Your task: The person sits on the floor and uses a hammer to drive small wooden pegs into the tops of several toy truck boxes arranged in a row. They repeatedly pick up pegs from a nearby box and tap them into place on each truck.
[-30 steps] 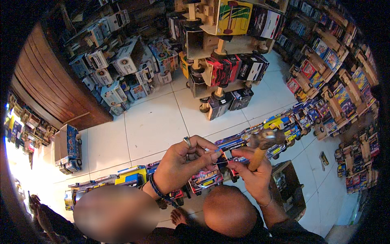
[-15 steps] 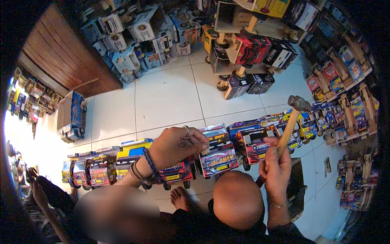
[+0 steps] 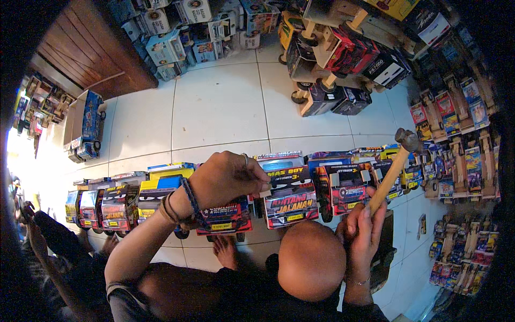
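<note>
L hand [image 3: 228,172] pinches 1 pale block [image 3: 265,192] by L edge of toy truck [image 3: 292,203]; R hand [image 3: 367,229] grips hammer [image 3: 390,177]. Prob. lining-up step; next needs steady fingers.

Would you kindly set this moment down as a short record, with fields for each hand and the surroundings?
left hand: fingertips at a small pale tab beside a toy truck; whether it is gripped is unclear
right hand: holds a wooden-handled hammer, head up
row: similar toy trucks on both sides of that one
floor: white tiles
upper right: stacked dark and red toy trucks
upper left: brown wooden panel
lower left: another person's arm
</note>
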Demonstrator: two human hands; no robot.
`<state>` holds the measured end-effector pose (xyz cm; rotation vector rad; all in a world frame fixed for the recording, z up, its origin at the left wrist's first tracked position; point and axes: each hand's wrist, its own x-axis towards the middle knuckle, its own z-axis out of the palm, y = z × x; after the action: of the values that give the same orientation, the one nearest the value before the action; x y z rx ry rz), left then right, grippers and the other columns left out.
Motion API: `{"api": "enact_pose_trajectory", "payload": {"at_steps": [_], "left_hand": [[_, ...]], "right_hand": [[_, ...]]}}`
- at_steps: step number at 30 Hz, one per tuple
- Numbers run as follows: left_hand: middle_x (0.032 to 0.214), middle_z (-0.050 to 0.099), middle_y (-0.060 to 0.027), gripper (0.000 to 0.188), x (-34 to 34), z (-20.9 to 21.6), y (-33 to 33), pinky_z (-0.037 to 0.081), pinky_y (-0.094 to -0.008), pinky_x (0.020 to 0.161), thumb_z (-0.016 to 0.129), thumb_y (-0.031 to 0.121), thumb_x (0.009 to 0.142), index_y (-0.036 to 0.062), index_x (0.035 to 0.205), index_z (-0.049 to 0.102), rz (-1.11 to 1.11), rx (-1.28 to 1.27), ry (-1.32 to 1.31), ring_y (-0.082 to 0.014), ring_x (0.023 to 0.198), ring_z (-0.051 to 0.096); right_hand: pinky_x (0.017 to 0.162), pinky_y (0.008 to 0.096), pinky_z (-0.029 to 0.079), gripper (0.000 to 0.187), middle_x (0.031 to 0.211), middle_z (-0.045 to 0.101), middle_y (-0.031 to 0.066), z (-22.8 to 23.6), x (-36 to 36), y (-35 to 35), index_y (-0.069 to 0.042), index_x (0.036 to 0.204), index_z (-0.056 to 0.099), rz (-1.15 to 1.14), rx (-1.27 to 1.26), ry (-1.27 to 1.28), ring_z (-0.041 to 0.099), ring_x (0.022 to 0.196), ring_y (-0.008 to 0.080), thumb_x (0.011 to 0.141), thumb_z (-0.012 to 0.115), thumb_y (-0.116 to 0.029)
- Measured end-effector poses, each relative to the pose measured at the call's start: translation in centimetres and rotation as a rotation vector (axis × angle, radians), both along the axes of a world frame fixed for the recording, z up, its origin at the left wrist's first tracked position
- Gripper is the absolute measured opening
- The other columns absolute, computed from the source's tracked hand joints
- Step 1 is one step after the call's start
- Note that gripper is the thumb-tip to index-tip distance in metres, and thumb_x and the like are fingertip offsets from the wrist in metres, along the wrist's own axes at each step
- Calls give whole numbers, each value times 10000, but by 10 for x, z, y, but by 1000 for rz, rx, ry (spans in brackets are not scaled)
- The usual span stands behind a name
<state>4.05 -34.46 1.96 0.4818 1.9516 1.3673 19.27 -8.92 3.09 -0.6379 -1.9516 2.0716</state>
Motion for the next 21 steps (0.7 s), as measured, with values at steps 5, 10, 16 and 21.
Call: {"api": "enact_pose_trajectory", "payload": {"at_steps": [5, 10, 16, 21], "left_hand": [[819, 736, -81, 153, 1, 1, 0, 555, -257, 698, 739, 101, 871, -11, 973, 721, 16, -18, 48, -110, 738, 693], [819, 738, -82, 153, -1, 0, 1, 553, -257, 683, 744, 100, 864, -7, 973, 726, 8, -18, 22, -109, 737, 697], [818, 746, -81, 149, -3, -3, -1, 554, -255, 689, 743, 108, 861, 2, 965, 735, -11, -43, 54, -107, 736, 707], [806, 747, -84, 155, -5, -1, -1, 558, -257, 691, 749, 108, 851, -6, 954, 735, -24, -87, 107, -115, 728, 713]], "right_hand": [[539, 235, 329, 444, 723, 420, -12, -2, -1, 1, -55, 1428, 342, 16, 106, 33, 387, 599, 72, 1036, 441, -237], [548, 233, 335, 467, 709, 431, -4, -2, -5, 4, -63, 1451, 331, 48, 151, 40, 390, 586, 78, 1030, 445, -230], [582, 222, 330, 475, 723, 435, -26, 6, 0, 17, -64, 1475, 315, 167, 370, -128, 388, 627, 61, 1041, 437, -214], [603, 217, 354, 375, 778, 500, -10, 5, 4, 42, -57, 1369, 381, 312, 475, -173, 433, 674, 62, 1022, 485, -153]]}}
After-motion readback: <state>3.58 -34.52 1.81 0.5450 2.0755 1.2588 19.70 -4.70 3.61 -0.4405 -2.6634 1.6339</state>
